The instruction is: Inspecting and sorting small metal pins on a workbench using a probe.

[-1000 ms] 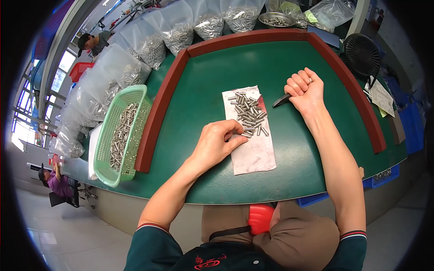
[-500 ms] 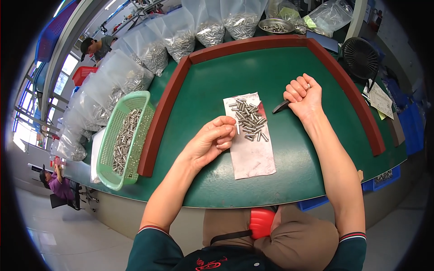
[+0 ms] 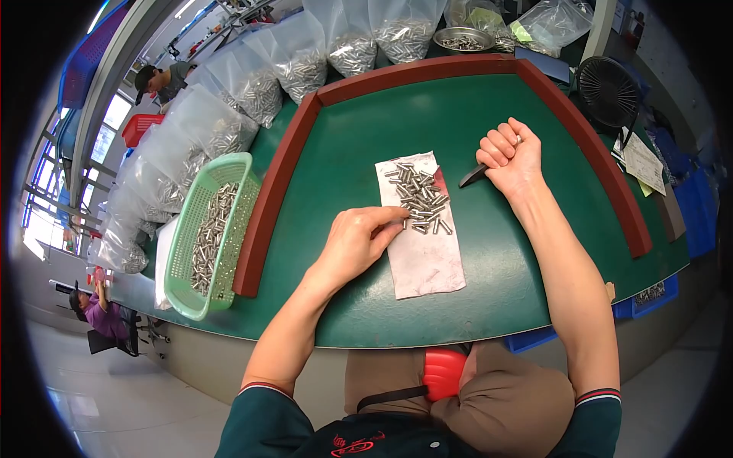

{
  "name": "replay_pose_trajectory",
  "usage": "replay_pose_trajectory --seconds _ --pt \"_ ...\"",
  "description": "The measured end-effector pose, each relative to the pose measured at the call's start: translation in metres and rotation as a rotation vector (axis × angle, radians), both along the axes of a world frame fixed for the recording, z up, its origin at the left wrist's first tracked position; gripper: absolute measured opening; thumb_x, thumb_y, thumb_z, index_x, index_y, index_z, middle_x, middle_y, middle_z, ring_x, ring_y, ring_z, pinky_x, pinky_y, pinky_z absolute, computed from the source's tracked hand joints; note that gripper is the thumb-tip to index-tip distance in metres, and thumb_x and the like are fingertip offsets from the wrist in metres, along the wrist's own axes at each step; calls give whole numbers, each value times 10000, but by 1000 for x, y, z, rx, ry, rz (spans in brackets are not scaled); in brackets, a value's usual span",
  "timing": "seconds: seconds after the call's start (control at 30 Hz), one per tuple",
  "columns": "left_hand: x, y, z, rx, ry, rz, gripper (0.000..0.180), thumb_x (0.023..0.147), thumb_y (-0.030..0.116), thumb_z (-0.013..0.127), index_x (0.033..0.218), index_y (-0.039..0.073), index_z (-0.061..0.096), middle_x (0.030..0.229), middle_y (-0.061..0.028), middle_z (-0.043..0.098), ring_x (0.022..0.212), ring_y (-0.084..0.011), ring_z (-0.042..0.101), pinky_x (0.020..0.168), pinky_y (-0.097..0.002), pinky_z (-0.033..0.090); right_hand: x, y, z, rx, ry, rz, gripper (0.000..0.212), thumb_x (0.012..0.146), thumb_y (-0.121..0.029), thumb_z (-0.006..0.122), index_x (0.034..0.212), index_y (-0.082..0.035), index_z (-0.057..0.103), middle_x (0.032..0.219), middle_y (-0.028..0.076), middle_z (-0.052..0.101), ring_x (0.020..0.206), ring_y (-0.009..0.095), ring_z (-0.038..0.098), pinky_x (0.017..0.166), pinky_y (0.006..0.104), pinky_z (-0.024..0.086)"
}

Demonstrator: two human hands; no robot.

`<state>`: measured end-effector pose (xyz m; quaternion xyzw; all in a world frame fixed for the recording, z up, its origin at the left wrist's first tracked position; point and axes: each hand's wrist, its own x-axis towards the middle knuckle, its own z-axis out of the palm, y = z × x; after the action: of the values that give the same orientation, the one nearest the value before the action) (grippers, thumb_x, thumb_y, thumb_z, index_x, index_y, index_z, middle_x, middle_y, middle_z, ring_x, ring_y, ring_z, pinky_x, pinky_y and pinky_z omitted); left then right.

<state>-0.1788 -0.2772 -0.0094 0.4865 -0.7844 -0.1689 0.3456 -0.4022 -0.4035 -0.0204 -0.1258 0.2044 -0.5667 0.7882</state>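
Observation:
A pile of small silvery cylindrical metal pins (image 3: 418,195) lies on a white, stained cloth (image 3: 429,273) in the middle of the green table. My left hand (image 3: 357,240) is at the pile's left edge, with thumb and index finger pinched on one metal pin, mostly hidden by the fingertips. To the right of the cloth, my right hand (image 3: 510,159) is closed in a fist, palm side up. A slim black blade-like tool (image 3: 473,176) sticks out of it toward the pile; the rest is hidden in the fist.
A dark red wooden rim (image 3: 416,74) borders the table. Left of it stands a green basket (image 3: 177,267) of pins. Clear bags (image 3: 301,72) of pins line the far side, near a metal bowl (image 3: 464,40). A black fan (image 3: 608,91) stands right. Two people are farther left.
My left hand has turned palm down and its fingertips have moved slightly right, onto the pile's edge. The black tool in my right hand has tilted a little.

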Motion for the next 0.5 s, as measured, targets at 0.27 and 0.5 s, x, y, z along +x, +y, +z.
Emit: replay_pose_trajectory --seconds 0.27,0.5 --pt "2 4 12 215 -145 75 153 734 79 656 810 5 547 510 -44 389 459 -128 362 441 -283 308 0 0 0 -4 10 -4 384 863 -224 351 505 -155 230 427 -24 166 391 107 132 379 259 146" --pt "11 -2 4 556 507 0 142 848 177 582 842 39 548 687 18 497 510 -40 356 441 -193 291 -1 0 -2 -11 -6 2 382 862 -224 355 504 -153 239 427 -23 172 387 107 137 378 259 148"
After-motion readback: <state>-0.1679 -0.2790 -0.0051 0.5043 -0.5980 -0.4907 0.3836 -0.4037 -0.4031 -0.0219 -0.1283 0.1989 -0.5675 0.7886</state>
